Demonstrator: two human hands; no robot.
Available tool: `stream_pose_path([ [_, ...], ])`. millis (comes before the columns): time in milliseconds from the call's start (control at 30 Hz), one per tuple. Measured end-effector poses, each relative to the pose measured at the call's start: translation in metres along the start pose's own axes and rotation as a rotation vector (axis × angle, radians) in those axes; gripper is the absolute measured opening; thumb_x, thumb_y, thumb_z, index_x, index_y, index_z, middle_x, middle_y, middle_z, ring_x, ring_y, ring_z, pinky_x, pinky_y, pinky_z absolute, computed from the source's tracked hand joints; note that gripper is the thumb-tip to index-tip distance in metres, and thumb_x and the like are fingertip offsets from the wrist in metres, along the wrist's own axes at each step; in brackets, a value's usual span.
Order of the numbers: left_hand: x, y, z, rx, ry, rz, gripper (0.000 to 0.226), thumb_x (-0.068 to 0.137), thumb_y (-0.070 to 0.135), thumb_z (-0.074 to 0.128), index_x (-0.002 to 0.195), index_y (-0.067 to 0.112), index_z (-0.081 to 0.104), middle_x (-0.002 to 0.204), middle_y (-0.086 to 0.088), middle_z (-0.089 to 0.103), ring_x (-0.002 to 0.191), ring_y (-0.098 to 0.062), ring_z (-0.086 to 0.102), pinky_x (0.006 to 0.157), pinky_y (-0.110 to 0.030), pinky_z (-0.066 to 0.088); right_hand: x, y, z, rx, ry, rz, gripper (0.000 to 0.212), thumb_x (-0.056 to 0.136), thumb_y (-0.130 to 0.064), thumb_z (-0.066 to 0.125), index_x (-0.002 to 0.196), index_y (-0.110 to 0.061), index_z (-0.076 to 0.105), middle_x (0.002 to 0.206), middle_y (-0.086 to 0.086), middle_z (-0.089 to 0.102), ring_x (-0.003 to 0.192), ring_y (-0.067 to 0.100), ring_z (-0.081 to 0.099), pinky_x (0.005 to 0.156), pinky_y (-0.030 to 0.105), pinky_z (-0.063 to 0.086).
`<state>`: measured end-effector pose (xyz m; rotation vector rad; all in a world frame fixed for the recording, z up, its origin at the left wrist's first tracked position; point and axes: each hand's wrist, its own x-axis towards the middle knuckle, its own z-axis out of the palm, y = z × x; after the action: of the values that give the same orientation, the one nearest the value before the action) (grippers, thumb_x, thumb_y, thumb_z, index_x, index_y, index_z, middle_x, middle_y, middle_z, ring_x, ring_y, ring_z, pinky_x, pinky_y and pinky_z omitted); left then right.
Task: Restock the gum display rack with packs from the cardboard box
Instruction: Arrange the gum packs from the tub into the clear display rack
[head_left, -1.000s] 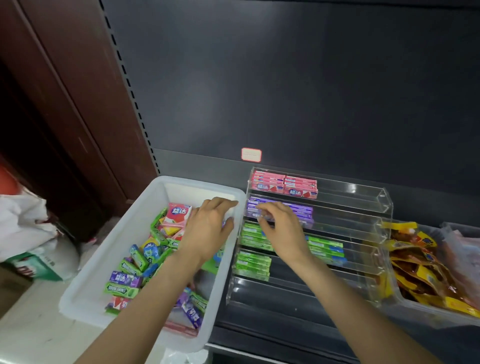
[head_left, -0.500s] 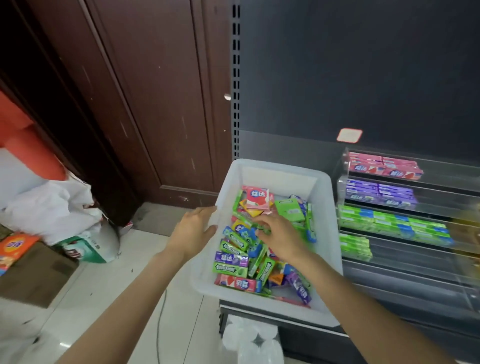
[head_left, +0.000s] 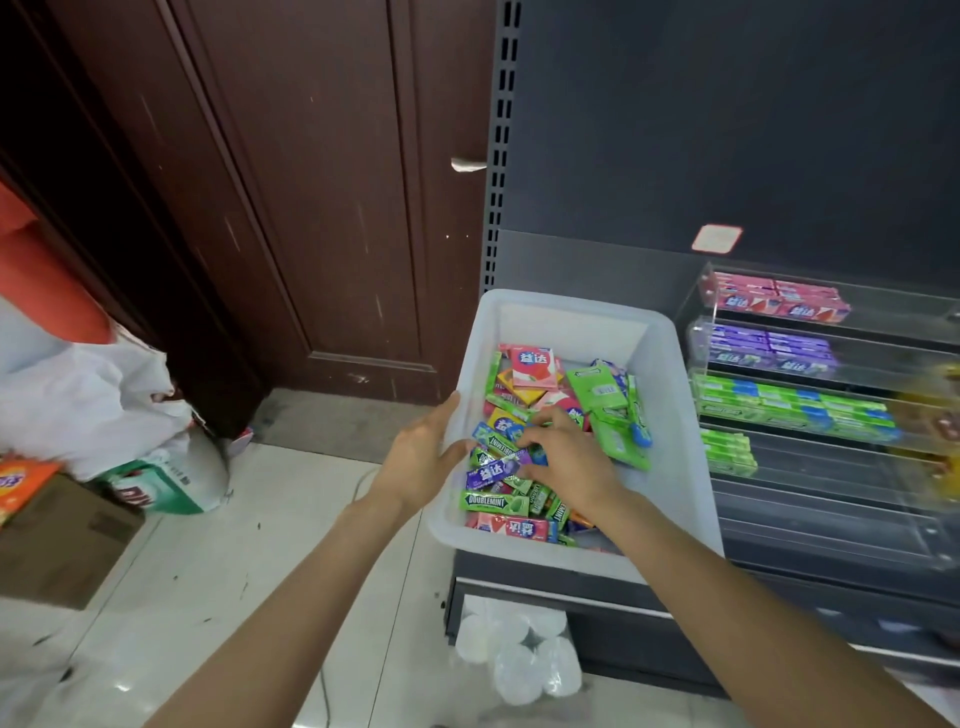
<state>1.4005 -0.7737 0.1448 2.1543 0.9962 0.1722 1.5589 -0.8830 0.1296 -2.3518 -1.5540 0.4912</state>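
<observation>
inside bin, right hand now grips purple pack.

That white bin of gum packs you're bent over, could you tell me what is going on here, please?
A person is restocking the clear gum rack from the white plastic bin beside it. The left hand steadies the bin's left rim, while the right hand reaches in among the loose packs, fingers curled over a purple pack. The rack's upper tiers hold pink, purple and green packs; its lower tiers look bare.
</observation>
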Motion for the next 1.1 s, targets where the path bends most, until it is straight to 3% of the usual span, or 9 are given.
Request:
stream_pose_path([
  [200,-0.003,0.000,0.003,0.018,0.030,-0.016,0.061,0.093,0.029,0.054,0.147,0.020,0.027,0.144,-0.002,0.043,0.125,-0.022,0.046,0.101,-0.039,0.043,0.001,0.003,-0.004,-0.008,0.038,0.000,0.022,0.081,-0.026,0.071,0.099,-0.018,0.061,0.119,-0.003,0.051,0.100,0.017,0.056,0.081,0.031,0.045],
  [300,-0.006,0.005,0.007,0.178,0.213,0.067,0.051,0.092,0.028,0.056,0.140,0.019,0.040,0.143,0.001,0.042,0.129,-0.020,0.034,0.106,-0.033,0.032,-0.003,0.011,-0.014,0.274,0.093,0.089,0.014,0.080,-0.017,0.071,0.084,-0.017,0.058,0.092,0.000,0.063,0.085,0.018,0.060,0.077,0.033,0.050],
  [367,-0.004,0.013,0.010,0.222,0.310,0.160,0.041,0.092,0.025,0.056,0.132,0.019,0.049,0.139,0.003,0.046,0.125,-0.018,0.035,0.103,-0.029,0.031,-0.007,0.020,-0.024,0.469,0.185,0.173,0.014,0.080,-0.014,0.071,0.082,-0.014,0.057,0.083,0.000,0.064,0.078,0.013,0.061,0.070,0.020,0.049],
  [433,0.003,0.025,0.016,0.174,0.268,0.238,0.033,0.092,0.021,0.056,0.125,0.018,0.056,0.131,0.002,0.052,0.119,-0.018,0.040,0.099,-0.027,0.035,-0.012,0.033,-0.035,0.559,0.300,0.248,0.017,0.080,-0.017,0.072,0.079,-0.013,0.056,0.080,0.002,0.062,0.075,0.013,0.058,0.066,0.018,0.044],
  [500,0.014,0.037,0.027,0.146,0.152,0.266,0.030,0.093,0.021,0.055,0.123,0.017,0.058,0.129,0.000,0.055,0.117,-0.018,0.043,0.099,-0.029,0.038,-0.015,0.047,-0.044,0.619,0.379,0.320,0.021,0.081,-0.019,0.072,0.075,-0.017,0.053,0.079,0.005,0.061,0.076,0.019,0.059,0.070,0.028,0.045],
  [600,0.032,0.051,0.045,0.170,-0.047,0.177,0.033,0.094,0.029,0.054,0.122,0.014,0.057,0.130,-0.005,0.052,0.120,-0.023,0.045,0.100,-0.035,0.040,-0.023,0.062,-0.053,0.683,0.436,0.359,0.026,0.081,-0.016,0.071,0.070,-0.023,0.049,0.078,0.010,0.062,0.076,0.026,0.060,0.071,0.033,0.046],
  [667,0.041,0.058,0.055,0.253,-0.095,0.123,0.031,0.092,0.037,0.055,0.105,0.009,0.058,0.116,-0.010,0.055,0.110,-0.027,0.049,0.092,-0.037,0.045,-0.029,0.068,-0.056,0.706,0.460,0.365,0.027,0.082,-0.014,0.070,0.070,-0.022,0.048,0.076,0.011,0.064,0.075,0.027,0.062,0.071,0.035,0.048],
  [733,0.046,0.062,0.063,0.338,-0.077,0.090,0.033,0.090,0.039,0.056,0.093,0.006,0.056,0.107,-0.011,0.055,0.102,-0.027,0.052,0.086,-0.038,0.047,-0.034,0.072,-0.057,0.726,0.466,0.377,0.026,0.083,-0.012,0.069,0.070,-0.020,0.047,0.073,0.010,0.065,0.071,0.026,0.064,0.068,0.033,0.047],
  [1100,0.056,0.069,0.061,0.098,0.040,0.014,0.020,0.091,0.011,0.058,0.108,0.006,0.068,0.107,-0.012,0.067,0.092,-0.023,0.061,0.079,-0.028,0.046,-0.054,0.085,-0.070,0.815,0.558,0.410,0.025,0.085,-0.011,0.067,0.071,-0.019,0.048,0.076,0.010,0.065,0.064,0.016,0.062,0.063,0.027,0.046],
])
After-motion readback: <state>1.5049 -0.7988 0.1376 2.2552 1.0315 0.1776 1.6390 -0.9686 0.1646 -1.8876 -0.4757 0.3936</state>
